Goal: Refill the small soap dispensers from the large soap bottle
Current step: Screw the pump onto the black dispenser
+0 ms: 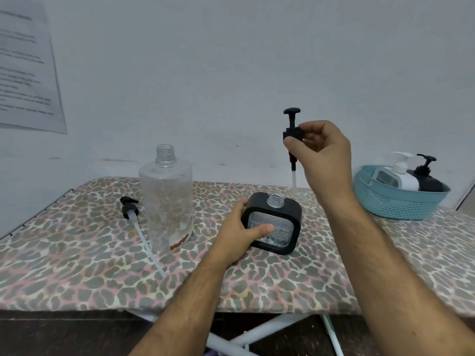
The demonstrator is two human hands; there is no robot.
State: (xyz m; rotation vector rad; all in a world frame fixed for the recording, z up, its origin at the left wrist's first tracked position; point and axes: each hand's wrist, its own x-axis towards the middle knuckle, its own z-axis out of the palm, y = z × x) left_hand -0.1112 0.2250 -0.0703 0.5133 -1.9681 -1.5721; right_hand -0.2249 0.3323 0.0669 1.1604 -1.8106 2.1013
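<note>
Step in hand: opening a small dispenser; its pump is out and lifted clear, so pouring looks next.
Large soap bottle: upright at left, uncapped, its own pump lying just beside it on the table.
Left hand: wraps the black dispenser, thumb across its clear face, steadying it upright with the neck open.
Right hand: fingers pinch the black pump by its collar, held above and behind the dispenser, tube hanging down.
Basket: far right, holding two more dispensers.
Next move calls for: parking the pump, then freeing a hand for the large bottle.
</note>
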